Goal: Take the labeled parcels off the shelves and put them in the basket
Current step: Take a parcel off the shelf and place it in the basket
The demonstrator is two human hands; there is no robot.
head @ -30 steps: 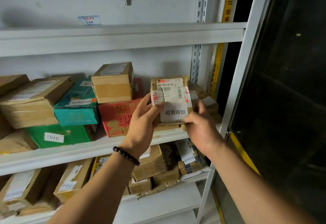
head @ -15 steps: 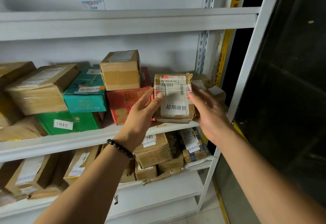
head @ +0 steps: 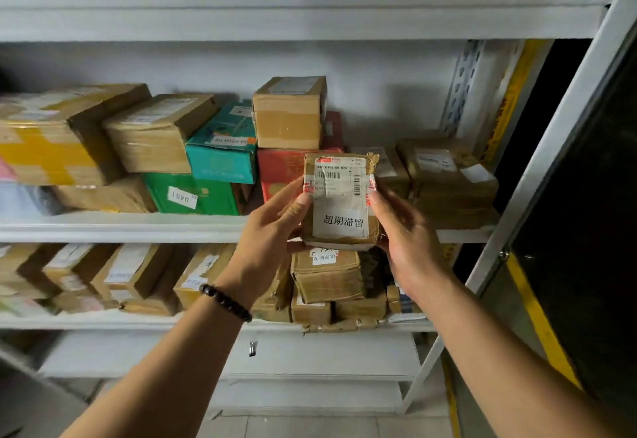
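Parcel [head: 341, 201]: small, brown-wrapped, upright, face toward me. It has a barcode slip up top and a white label [head: 339, 222] with printed characters below. It is held in the air in front of the lip of the middle shelf [head: 120, 227], apparently off it. Wrapping is torn and ruffled at the upper right corner.

Left hand [head: 272, 231]: thumb pressed on the parcel's left front edge, fingers curled behind and under. Right hand [head: 406, 241]: thumb on the right edge, fingers hidden behind the parcel. I read both as gripping, clamping it from opposite sides. Bead bracelet [head: 225, 301] on the left wrist.

Behind the parcel: red box [head: 279, 169] with a taped brown box [head: 287, 117] stacked on it. Further left, teal box [head: 224, 155] over a green box [head: 186, 193]. To the right, slumped brown parcels [head: 448, 175] near the upright post [head: 537, 175]. More labeled parcels crowd the lower shelf [head: 103, 323].

Basket: not in view, so I cannot say which way the carry must go.

Risks, my judgement:
- The grip is on the edges only, and the taped face looks slick, so the parcel could slip if one hand lets go early.
- The loose wrapping could tear further under a squeeze.
- Swinging right risks clipping the post.
- Drawing back low could nudge the front stacks on the lower shelf.
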